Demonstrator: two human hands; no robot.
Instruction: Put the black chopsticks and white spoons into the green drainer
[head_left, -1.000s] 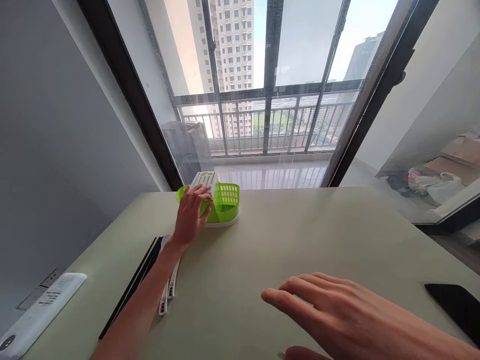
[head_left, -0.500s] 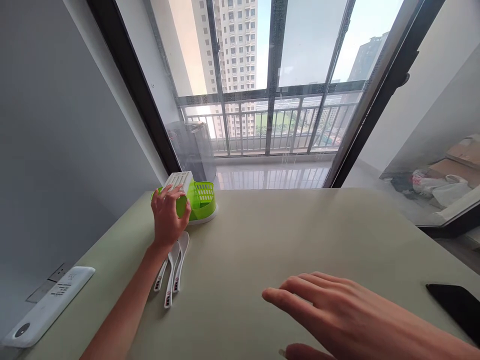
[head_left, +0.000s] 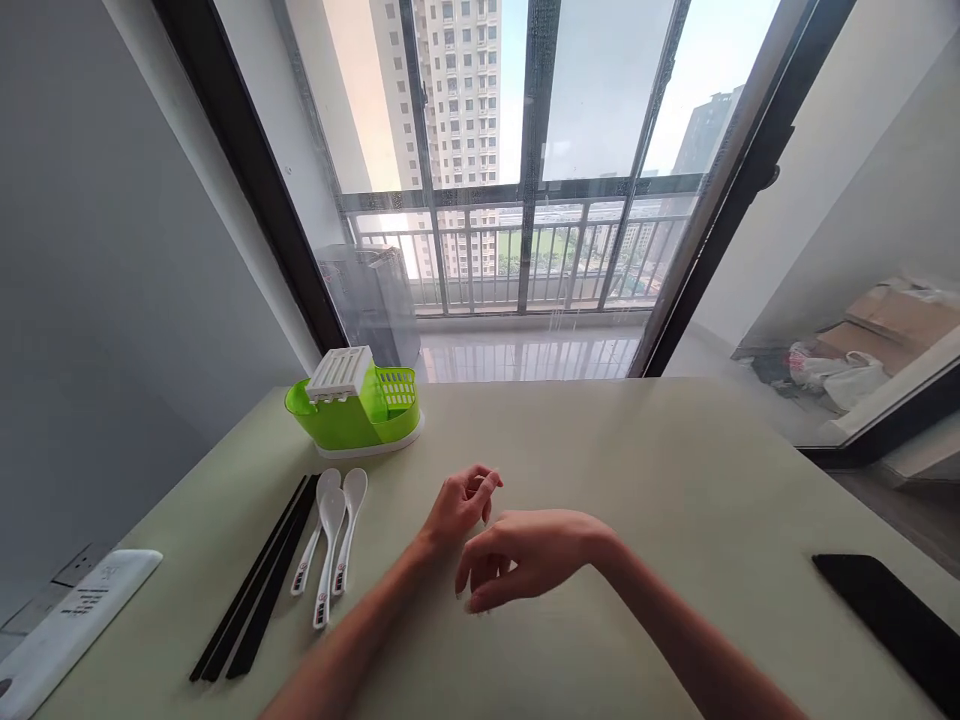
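My left hand [head_left: 461,503] is over the middle of the table, its fingers loosely curled and holding nothing I can see. Close beside it, my right hand [head_left: 532,560] hangs with bent fingers a little apart, also with nothing visible in it. To the left lie several white spoons [head_left: 328,535], bowls pointing away from me. Long black chopsticks [head_left: 259,585] are laid out at a slant beside them. Behind these stands a green utensil holder [head_left: 341,425] with a white slotted top [head_left: 341,373] and a white base.
The pale green table [head_left: 637,450] reaches to a glass door. A white power strip [head_left: 82,625] lies along the left edge by the wall. On the right rests a flat black object [head_left: 889,620]. Bags and boxes [head_left: 862,350] sit beyond the glass.
My left hand has left the green holder and come back to the right. My right hand has moved left beside it, its fingers now bent. The chopsticks are now uncovered.
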